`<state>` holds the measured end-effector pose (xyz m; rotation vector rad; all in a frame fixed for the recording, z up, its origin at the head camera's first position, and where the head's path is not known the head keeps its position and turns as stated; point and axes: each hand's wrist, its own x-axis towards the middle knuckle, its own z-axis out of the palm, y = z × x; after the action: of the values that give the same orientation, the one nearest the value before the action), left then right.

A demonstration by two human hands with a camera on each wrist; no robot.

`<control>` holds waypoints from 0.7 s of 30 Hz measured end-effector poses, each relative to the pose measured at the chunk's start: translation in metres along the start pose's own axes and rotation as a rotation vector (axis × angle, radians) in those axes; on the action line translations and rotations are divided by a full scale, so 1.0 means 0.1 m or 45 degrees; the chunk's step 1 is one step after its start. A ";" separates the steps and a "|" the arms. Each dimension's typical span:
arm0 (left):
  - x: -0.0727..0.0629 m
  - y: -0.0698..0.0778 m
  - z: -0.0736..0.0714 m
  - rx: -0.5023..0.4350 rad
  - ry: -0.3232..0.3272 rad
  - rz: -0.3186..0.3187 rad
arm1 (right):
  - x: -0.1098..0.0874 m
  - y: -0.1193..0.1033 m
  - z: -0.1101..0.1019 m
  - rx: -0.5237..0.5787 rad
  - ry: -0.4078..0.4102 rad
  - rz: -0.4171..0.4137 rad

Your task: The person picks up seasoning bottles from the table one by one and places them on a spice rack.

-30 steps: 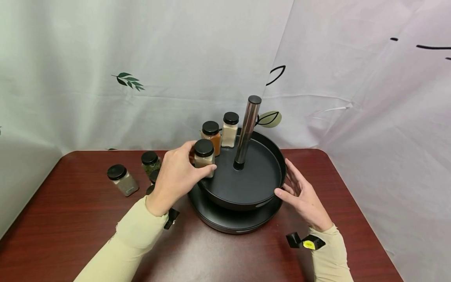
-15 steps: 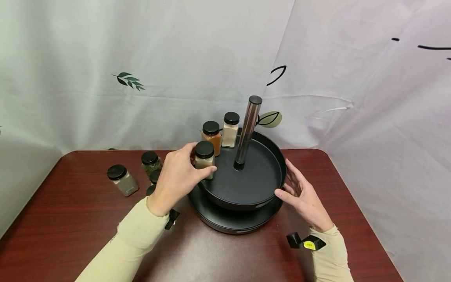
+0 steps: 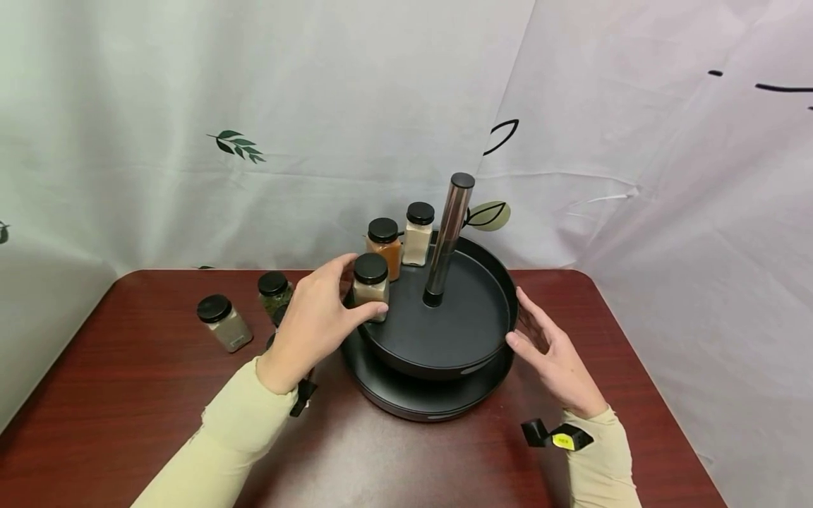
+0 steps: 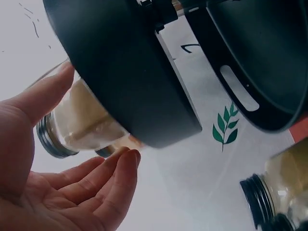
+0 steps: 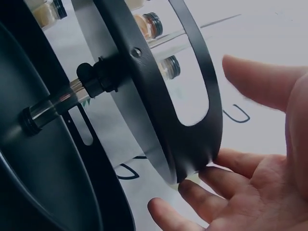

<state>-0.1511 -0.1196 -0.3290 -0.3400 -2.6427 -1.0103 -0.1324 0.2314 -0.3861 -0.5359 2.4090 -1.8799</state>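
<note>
A spice jar point(image 3: 370, 291) with a black lid and pale contents stands at the left rim of the upper tray point(image 3: 464, 339) of a black two-tier turntable. My left hand point(image 3: 317, 317) surrounds this jar loosely. The thumb lies in front of it, and in the left wrist view the other fingers point(image 4: 126, 166) are apart from the glass. At the tray's right side is my right hand point(image 3: 562, 367), its fingertips at the outer wall and its thumb apart from the wall in the right wrist view. An orange spice jar point(image 3: 384, 250) and a cream one point(image 3: 418, 236) stand behind on the same tray.
A metal post point(image 3: 447, 236) rises from the upper tray's middle. The lower tray point(image 3: 425, 406) sits beneath on the brown table point(image 3: 159, 423). Left of it are a grey-beige jar point(image 3: 225, 324), a green herb jar point(image 3: 274, 293) and others partly behind my left hand. Pale curtain point(image 3: 356, 85) hangs behind.
My left fingers have loosened, leaving a gap beside the jar, which stays on the tray. My right thumb has shifted slightly right, away from the rim.
</note>
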 end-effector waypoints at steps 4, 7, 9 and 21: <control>-0.05 -0.06 -0.07 0.041 0.006 -0.021 | 0.00 0.01 -0.02 -0.003 -0.014 -0.021; -0.10 -0.11 -0.13 0.039 0.024 -0.037 | 0.00 0.01 -0.02 0.042 -0.004 -0.014; -0.14 -0.14 -0.16 0.019 0.038 -0.050 | 0.00 0.01 -0.01 0.077 0.011 -0.010; -0.41 -0.29 -0.31 0.022 0.075 -0.132 | 0.00 -0.01 0.00 0.149 0.020 0.016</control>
<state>-0.1168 -0.1663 -0.3393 -0.1683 -2.6380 -1.0116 -0.1319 0.2316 -0.3855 -0.4992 2.2876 -2.0110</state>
